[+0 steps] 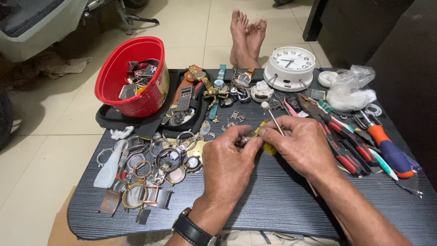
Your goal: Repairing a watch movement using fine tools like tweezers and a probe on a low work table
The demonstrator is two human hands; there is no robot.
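My left hand (227, 161) pinches a small metal watch part (244, 140) over the dark tabletop (273, 200). My right hand (302, 146) meets it from the right, holding a thin stick with a white cotton tip (272, 117) that points up and away. A bit of yellow cloth (268, 148) shows under my right fingers. A black wristwatch (193, 231) sits on my left wrist.
A heap of watch cases and rings (150, 168) lies at left. A red bucket (132, 73) of parts stands at back left, beside several wristwatches (209, 89). A white alarm clock (290, 67) is at the back. Pliers and screwdrivers (359, 141) lie at right. Bare feet (246, 38) rest beyond the table.
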